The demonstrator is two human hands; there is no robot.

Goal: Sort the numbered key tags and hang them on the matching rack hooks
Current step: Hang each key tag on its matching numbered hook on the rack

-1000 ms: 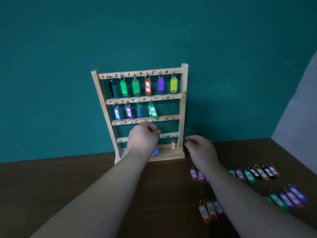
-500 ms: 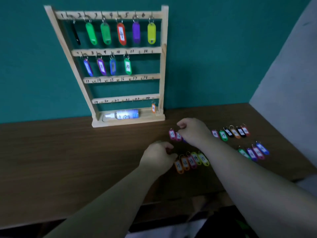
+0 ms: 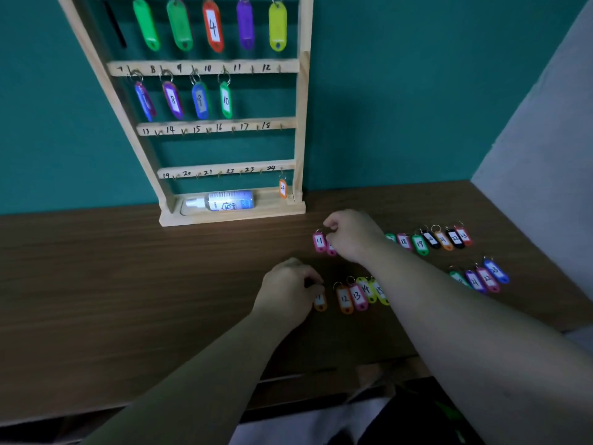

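Observation:
The wooden rack stands against the teal wall, with tags hung on its top row and tags 7 to 10 on the second; hooks 11 and 12 are bare. An orange tag 24 hangs at the bottom right. My left hand pinches the top of an orange tag 11 on the table. My right hand hovers with curled fingers beside the ring of a pink tag 11 and covers a second pink tag; a grip is not visible.
Loose tags lie on the brown table: orange 12, pink 13 and yellow ones behind my right forearm, a row from 18 to 23 and another group at the right. A spray bottle lies in the rack's base.
Both hands came down from the rack to the tags on the table and the view tilted down. The orange tag 11 now sits a little left of tag 12.

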